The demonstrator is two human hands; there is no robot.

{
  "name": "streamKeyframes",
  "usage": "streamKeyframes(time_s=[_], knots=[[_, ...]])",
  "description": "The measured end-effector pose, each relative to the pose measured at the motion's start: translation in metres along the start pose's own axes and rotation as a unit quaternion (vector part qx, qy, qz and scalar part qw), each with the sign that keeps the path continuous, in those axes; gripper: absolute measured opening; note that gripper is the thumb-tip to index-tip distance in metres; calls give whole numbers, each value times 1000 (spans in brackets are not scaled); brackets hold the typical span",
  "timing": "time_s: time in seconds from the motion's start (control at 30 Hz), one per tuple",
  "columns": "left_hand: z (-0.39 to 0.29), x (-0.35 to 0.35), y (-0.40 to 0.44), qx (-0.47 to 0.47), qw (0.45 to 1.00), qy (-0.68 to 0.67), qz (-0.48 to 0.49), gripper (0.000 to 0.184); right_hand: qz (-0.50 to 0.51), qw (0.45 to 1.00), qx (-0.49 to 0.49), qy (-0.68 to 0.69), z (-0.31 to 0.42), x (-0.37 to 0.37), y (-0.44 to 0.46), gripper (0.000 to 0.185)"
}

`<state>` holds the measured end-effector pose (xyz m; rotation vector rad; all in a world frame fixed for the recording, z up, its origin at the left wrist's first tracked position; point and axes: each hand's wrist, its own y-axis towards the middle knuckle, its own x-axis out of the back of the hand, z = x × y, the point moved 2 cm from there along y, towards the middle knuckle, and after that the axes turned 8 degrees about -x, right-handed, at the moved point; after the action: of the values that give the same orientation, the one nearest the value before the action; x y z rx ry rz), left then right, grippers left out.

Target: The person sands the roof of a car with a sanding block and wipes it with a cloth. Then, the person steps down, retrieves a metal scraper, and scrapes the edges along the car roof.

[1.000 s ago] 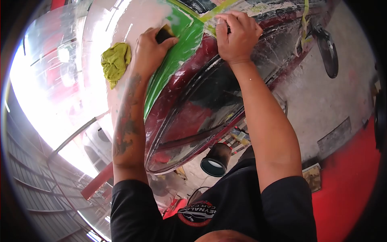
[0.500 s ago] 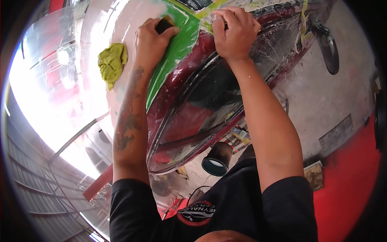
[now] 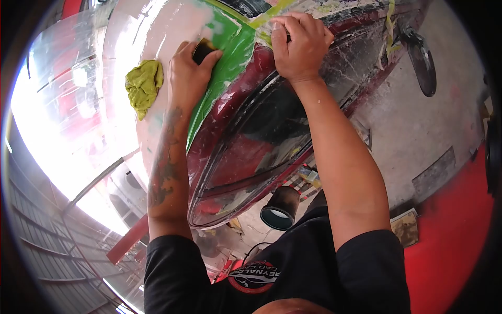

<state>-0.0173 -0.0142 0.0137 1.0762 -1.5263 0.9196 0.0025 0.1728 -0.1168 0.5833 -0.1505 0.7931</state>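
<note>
My left hand point(image 3: 189, 73) is closed around a small black sanding block point(image 3: 204, 51) with a yellowish edge. It presses the block on the car roof point(image 3: 225, 68), where green paint meets pale, whitish primer. My right hand point(image 3: 301, 46) rests at the roof's front corner, its fingers curled, near yellow-green masking tape point(image 3: 265, 38). A bit of something dark shows between its thumb and fingers, too small to name. Left of my left hand, a crumpled yellow-green cloth point(image 3: 144, 86) lies on the roof.
Below the roof edge runs the car's maroon side with its dusty side windows point(image 3: 261, 136). A black side mirror point(image 3: 420, 63) juts out at the right. A dark bucket point(image 3: 280, 208) stands on the floor by my body. A red floor area point(image 3: 449, 235) lies at lower right.
My left hand has slid the sanding block back toward me and slightly left over the roof. My right hand stays at nearly the same spot, still curled.
</note>
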Motion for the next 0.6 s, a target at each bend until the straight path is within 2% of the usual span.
streamKeyframes(time_s=[0.13,0.2,0.27,0.37,0.47,0.5,0.6], knots=[[-9,-10,-6,13,997,-27,-64,33,13,1000,1,10,-1,3,-1,11],[-17,-14,9,-25,996,-6,-80,32,11,1000,14,10,2,5,1,11],[-17,-5,0,-10,998,-6,-58,33,12,1000,12,14,3,5,2,12],[-1,4,-11,65,996,-52,9,36,7,1000,-2,3,-2,1,-2,12],[-9,-5,13,36,998,-55,-3,39,10,1000,16,17,2,5,1,12],[-11,-8,27,-9,1000,-14,4,41,11,1000,17,18,0,4,1,12],[-9,-1,24,30,996,-63,52,43,5,999,28,24,3,4,0,12]])
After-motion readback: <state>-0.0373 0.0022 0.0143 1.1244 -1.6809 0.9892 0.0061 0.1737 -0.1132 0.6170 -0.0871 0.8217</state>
